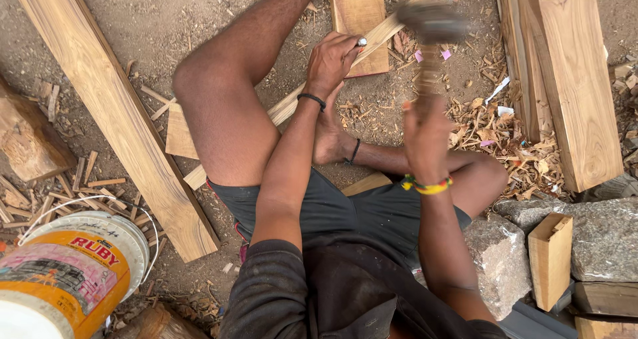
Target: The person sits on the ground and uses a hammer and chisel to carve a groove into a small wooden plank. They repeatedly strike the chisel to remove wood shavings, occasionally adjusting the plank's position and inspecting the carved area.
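My left hand (330,61) is closed around a metal chisel (361,42) whose top end shows above my fist, set on a long narrow wooden strip (392,25). The strip runs diagonally across the ground and passes under my leg. My right hand (425,136) grips the wooden handle of a hammer (432,23), raised and blurred, with its dark head above the strip. A square wooden board (359,10) lies under the strip's far part. My bare foot (330,139) rests beside the strip.
A long thick plank (113,113) lies at the left. Wide planks (571,73) lie at the right, with wood shavings (505,139) next to them. A plastic bucket (73,272) stands at the lower left. Stone blocks (598,236) and a small wooden block (550,259) sit at the lower right.
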